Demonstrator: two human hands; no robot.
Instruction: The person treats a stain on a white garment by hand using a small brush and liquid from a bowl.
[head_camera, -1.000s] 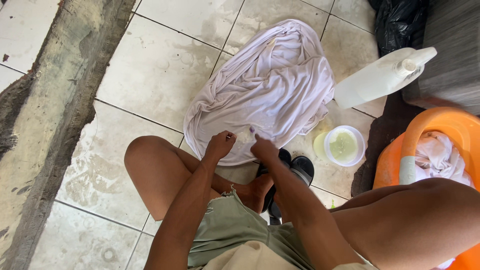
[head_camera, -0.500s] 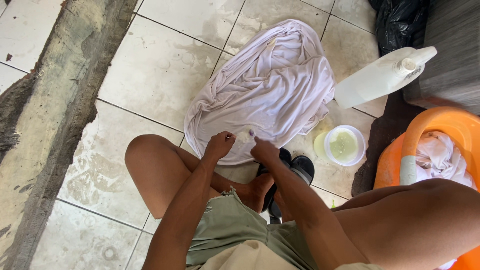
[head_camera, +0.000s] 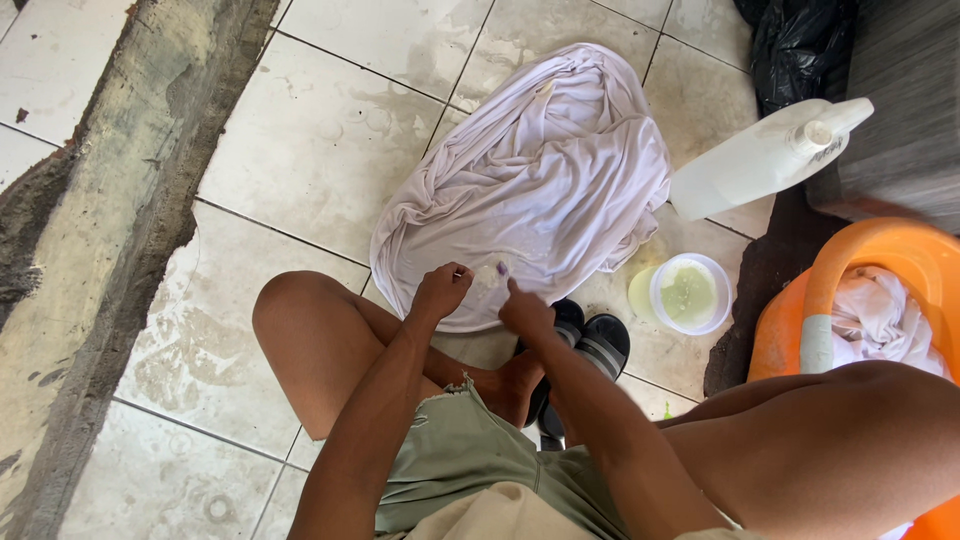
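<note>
Both hands, the left hand (head_camera: 440, 292) and right hand (head_camera: 524, 308), are pinching the near edge of the wet white cloth (head_camera: 530, 180) lying on the floor tiles (head_camera: 300, 140), which looks soft, limp, best gripped by bunched folds

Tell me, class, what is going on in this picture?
A person squats on a tiled floor over a wet white garment. The left hand and right hand pinch and work its near edge. A small tub of pale green paste, a white jug and an orange basin holding more white cloth stand to the right.
</note>
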